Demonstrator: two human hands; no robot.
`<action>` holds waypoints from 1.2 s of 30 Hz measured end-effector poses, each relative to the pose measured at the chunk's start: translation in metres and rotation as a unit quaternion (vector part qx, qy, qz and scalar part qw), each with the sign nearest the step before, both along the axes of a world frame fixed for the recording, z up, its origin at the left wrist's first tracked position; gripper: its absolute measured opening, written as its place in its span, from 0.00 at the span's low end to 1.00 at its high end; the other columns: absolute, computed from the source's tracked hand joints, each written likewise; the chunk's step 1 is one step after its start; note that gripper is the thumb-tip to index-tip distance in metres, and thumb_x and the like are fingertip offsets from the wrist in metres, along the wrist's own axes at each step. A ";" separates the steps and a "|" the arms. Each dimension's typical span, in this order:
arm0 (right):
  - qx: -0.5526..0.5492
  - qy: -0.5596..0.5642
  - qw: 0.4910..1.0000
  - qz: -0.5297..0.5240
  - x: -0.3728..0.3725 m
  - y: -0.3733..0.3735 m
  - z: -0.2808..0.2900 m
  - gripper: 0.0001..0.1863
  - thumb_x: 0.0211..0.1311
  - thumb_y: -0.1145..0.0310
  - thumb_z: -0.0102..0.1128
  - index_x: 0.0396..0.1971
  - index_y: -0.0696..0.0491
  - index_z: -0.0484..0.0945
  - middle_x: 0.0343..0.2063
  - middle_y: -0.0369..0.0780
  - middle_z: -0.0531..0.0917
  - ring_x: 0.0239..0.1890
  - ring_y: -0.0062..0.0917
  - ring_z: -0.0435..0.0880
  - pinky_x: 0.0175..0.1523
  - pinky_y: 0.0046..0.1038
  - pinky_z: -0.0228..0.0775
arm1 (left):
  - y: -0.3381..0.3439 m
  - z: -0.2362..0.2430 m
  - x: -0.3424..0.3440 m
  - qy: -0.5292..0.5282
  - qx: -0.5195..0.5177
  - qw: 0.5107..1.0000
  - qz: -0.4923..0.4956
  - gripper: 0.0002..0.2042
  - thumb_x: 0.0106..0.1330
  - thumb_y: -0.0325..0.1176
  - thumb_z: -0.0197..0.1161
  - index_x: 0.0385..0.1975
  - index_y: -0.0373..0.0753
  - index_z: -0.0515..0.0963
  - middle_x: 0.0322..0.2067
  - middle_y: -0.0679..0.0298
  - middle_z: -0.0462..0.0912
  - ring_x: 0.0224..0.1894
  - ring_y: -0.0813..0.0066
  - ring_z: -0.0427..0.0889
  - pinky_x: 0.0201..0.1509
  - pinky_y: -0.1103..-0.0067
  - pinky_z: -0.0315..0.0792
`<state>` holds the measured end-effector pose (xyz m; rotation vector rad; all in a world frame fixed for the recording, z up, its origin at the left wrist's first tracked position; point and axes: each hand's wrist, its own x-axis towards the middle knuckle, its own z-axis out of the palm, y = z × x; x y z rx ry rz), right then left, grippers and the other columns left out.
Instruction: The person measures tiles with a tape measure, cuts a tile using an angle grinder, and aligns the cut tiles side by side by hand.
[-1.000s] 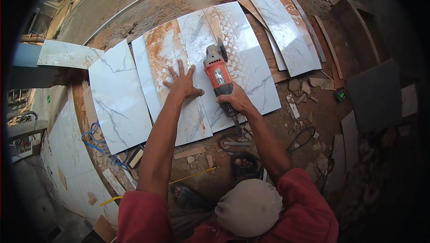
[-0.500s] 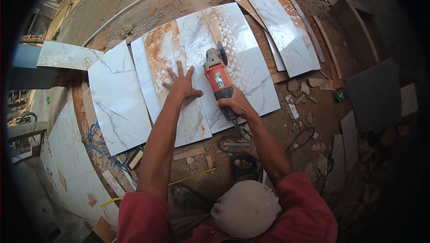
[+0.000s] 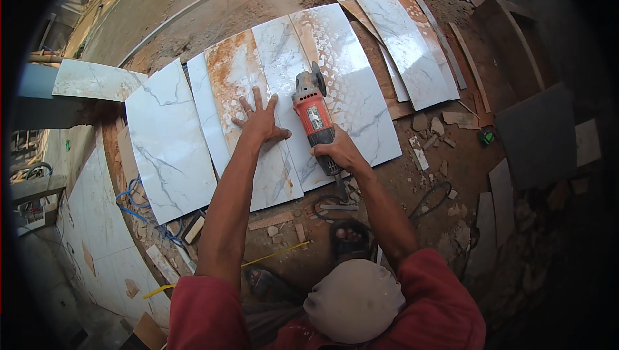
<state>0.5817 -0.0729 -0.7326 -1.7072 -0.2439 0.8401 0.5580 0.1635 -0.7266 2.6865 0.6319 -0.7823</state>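
Observation:
My right hand (image 3: 336, 150) is wrapped round the rear body of a red and black angle grinder (image 3: 314, 115). Its dark disc (image 3: 318, 79) stands on edge at the far end, over the marble-patterned tiles; whether it touches them I cannot tell. To the left of the grinder, my left hand (image 3: 260, 121) lies flat with fingers spread on a white tile (image 3: 274, 176) smeared with brown dirt. Under the grinder is another white tile with grey veins (image 3: 361, 111), its far part speckled with whitish marks.
A large veined tile (image 3: 169, 150) lies to the left, and more stacked tiles (image 3: 412, 53) lie at the far right. A blue cord (image 3: 132, 203), a yellow strip (image 3: 277, 254), a green-and-black tape measure (image 3: 486, 137) and broken tile pieces (image 3: 419, 153) litter the dirt. Dust hangs beyond the tiles.
The whole scene has shifted very slightly in the picture. My two hands and the grinder keep almost the same places on the tiles.

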 end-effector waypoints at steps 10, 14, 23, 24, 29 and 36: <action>-0.009 0.042 0.999 0.015 0.000 -0.002 0.001 0.38 0.36 0.63 0.73 0.50 0.63 0.70 0.37 0.44 0.80 0.38 0.31 0.80 0.47 0.29 0.72 | -0.003 -0.001 0.000 0.003 0.001 1.000 -0.005 0.61 0.33 0.58 0.80 0.72 0.58 0.51 0.74 0.52 0.26 0.72 0.30 0.28 0.59 0.26 0.44; -0.027 0.023 0.999 0.012 -0.005 -0.007 0.005 0.38 0.36 0.63 0.73 0.50 0.64 0.70 0.37 0.45 0.80 0.38 0.32 0.80 0.47 0.29 0.72 | -0.002 0.001 0.000 0.002 0.002 1.000 -0.001 0.61 0.32 0.58 0.80 0.72 0.58 0.51 0.74 0.52 0.26 0.72 0.30 0.28 0.59 0.26 0.44; -0.014 0.061 0.998 0.013 0.000 -0.002 0.006 0.36 0.37 0.63 0.72 0.49 0.64 0.70 0.37 0.45 0.80 0.39 0.32 0.80 0.47 0.29 0.72 | -0.003 0.000 -0.001 -0.004 0.000 1.000 -0.001 0.61 0.32 0.57 0.80 0.73 0.58 0.51 0.74 0.53 0.26 0.72 0.30 0.27 0.59 0.26 0.44; -0.024 0.041 0.999 0.016 -0.003 -0.002 0.006 0.36 0.37 0.63 0.72 0.49 0.64 0.70 0.38 0.45 0.80 0.39 0.32 0.80 0.47 0.29 0.72 | -0.002 0.000 -0.001 -0.003 0.003 1.000 -0.001 0.61 0.32 0.57 0.80 0.73 0.58 0.51 0.74 0.53 0.26 0.72 0.30 0.27 0.59 0.26 0.44; -0.026 0.027 0.999 0.024 -0.013 -0.014 0.002 0.38 0.37 0.62 0.72 0.50 0.64 0.69 0.39 0.46 0.80 0.40 0.32 0.80 0.48 0.29 0.72 | -0.002 0.003 0.000 0.002 0.003 1.000 0.002 0.61 0.33 0.57 0.80 0.73 0.59 0.51 0.74 0.54 0.26 0.73 0.31 0.28 0.60 0.26 0.44; -0.027 0.056 0.998 0.025 -0.006 -0.007 0.002 0.39 0.37 0.62 0.72 0.51 0.64 0.69 0.40 0.46 0.80 0.41 0.32 0.80 0.49 0.29 0.71 | -0.004 0.002 -0.002 0.002 0.005 1.000 0.004 0.61 0.33 0.57 0.80 0.73 0.59 0.51 0.75 0.54 0.27 0.73 0.32 0.28 0.60 0.26 0.44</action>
